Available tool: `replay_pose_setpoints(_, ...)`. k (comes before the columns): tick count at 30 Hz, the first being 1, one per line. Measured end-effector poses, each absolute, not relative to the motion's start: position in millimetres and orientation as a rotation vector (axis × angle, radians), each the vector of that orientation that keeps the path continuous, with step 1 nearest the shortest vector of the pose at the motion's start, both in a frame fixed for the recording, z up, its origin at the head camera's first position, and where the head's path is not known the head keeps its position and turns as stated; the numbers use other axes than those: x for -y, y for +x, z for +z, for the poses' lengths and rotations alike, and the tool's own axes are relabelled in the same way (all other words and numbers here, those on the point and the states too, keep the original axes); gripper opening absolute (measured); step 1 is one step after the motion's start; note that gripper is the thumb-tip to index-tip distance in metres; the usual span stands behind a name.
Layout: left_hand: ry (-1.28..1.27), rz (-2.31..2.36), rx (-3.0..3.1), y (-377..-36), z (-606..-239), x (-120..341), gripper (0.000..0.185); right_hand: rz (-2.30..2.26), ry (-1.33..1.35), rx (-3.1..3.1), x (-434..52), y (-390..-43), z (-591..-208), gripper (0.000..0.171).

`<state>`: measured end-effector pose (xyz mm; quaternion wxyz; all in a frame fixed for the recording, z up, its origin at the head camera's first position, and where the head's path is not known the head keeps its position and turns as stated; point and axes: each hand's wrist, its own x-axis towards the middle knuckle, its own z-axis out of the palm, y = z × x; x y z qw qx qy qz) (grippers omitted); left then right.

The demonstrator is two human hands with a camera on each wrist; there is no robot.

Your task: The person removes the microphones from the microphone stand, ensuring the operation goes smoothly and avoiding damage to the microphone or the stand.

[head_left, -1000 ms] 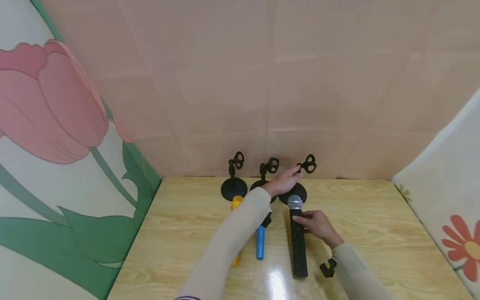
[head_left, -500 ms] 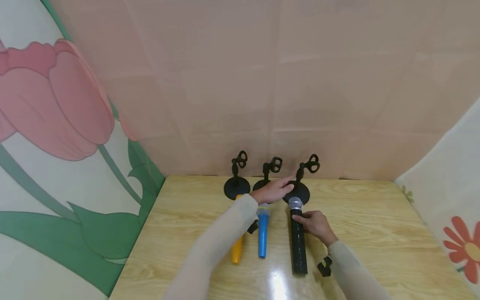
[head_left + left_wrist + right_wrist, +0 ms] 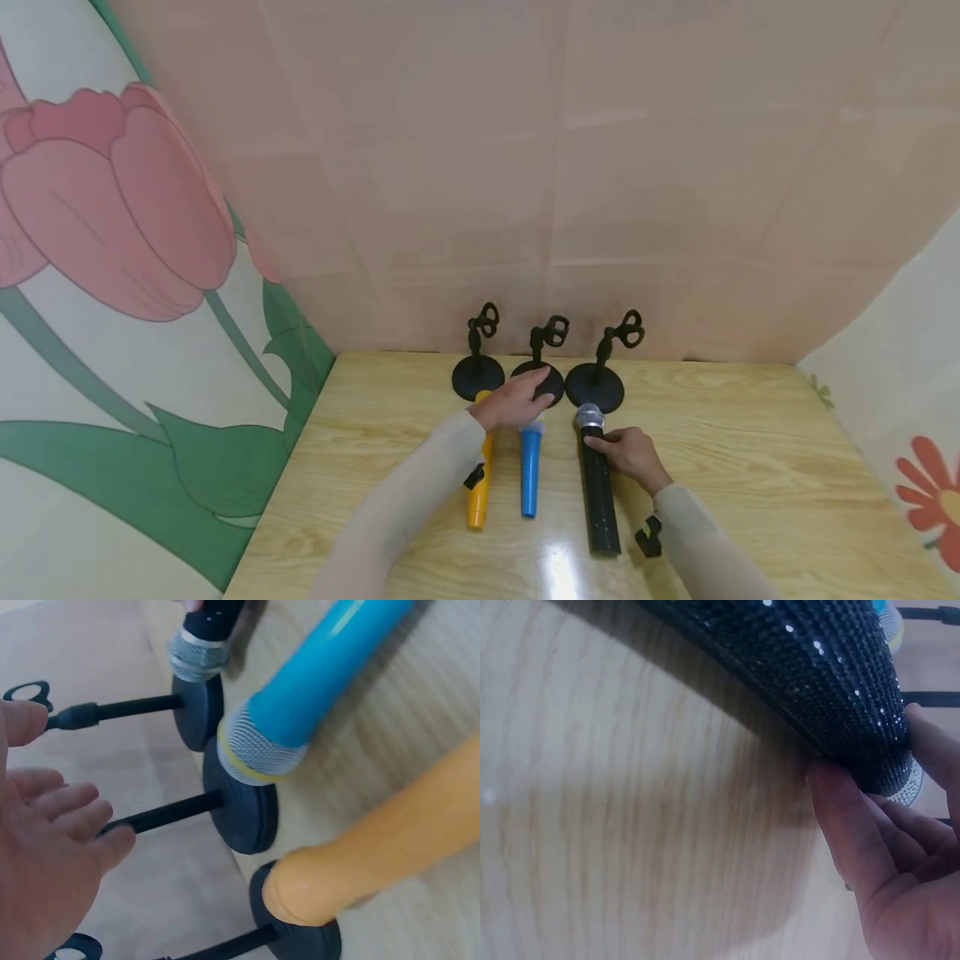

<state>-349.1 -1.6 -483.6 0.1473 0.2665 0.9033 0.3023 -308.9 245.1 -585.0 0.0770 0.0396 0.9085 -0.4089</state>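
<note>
My right hand [image 3: 636, 454] pinches a black microphone [image 3: 601, 508] just below its silver mesh head. In the right wrist view its sparkly black handle [image 3: 817, 682] lies between thumb and fingers. My left hand [image 3: 513, 402], fingers loosely extended and holding nothing, overlaps the base of the middle microphone stand [image 3: 536, 343] in the head view. Below that hand lie a blue microphone [image 3: 530, 479] and an orange microphone [image 3: 477, 504], partly hidden by hand and sleeve. The black microphone's head is close to the base of the right stand [image 3: 595, 389].
A third black stand [image 3: 477, 377] with a ring-shaped clip stands at the left of the row, along the back edge of the wooden table [image 3: 735, 467]. A pinkish cloth wall [image 3: 450, 167] rises right behind the stands. Flower-printed panels [image 3: 150, 217] flank the table.
My left hand has drawn away from the right stand, moving left and toward me over the middle stand's base. My right hand keeps its hold on the black microphone, nearly still.
</note>
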Motion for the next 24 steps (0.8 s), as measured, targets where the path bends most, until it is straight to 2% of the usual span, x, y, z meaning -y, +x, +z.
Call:
replay_pose_setpoints(9, 0.620, 0.771, -2.754, -338.6, -497.7, 19.0, 0.060, -1.184, 0.082, -2.777, -244.6, -309.4, -586.5, 0.040)
replay_pose_setpoints(24, 0.661, 0.602, -2.853, -326.9, -506.2, 44.7, 0.063, -1.186, 0.062, -2.783, -240.4, -308.2, -583.8, 0.044)
